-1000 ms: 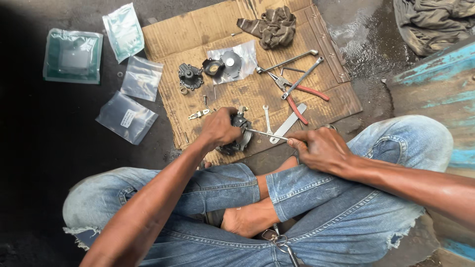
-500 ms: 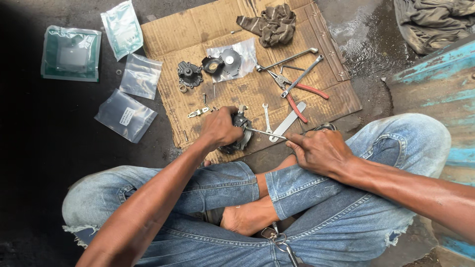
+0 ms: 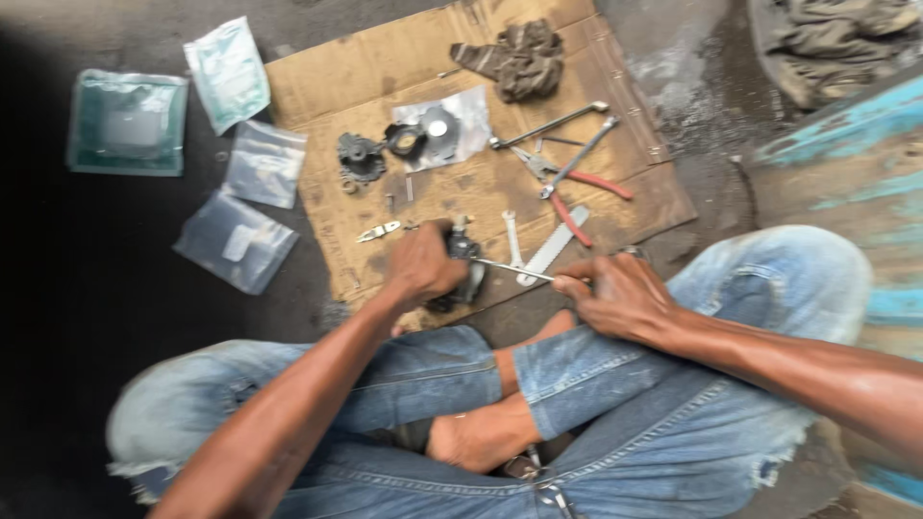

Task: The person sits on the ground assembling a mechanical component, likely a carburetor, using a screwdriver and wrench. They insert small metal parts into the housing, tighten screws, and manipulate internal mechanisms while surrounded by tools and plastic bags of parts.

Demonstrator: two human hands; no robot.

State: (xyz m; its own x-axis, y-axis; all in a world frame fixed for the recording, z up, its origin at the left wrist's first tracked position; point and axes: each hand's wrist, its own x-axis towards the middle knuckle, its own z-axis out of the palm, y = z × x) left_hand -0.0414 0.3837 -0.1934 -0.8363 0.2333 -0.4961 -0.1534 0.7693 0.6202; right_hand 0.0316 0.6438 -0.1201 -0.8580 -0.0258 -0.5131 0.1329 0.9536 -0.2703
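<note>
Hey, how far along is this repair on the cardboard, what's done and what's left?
Done, by the look of it: dark parts and a round piece lie loose on the cardboard. In hand: the left hand grips a dark part while the right hand holds a thin metal tool against it. Left: the loose parts lie apart; pliers and plastic bags lie unused.

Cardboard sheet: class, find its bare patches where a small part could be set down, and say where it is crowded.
On the cardboard sheet, free patches lie at the far left corner, beside the rag, and left of the small key. Crowded: the middle and right, around the black parts, wrench and red-handled pliers.
</note>
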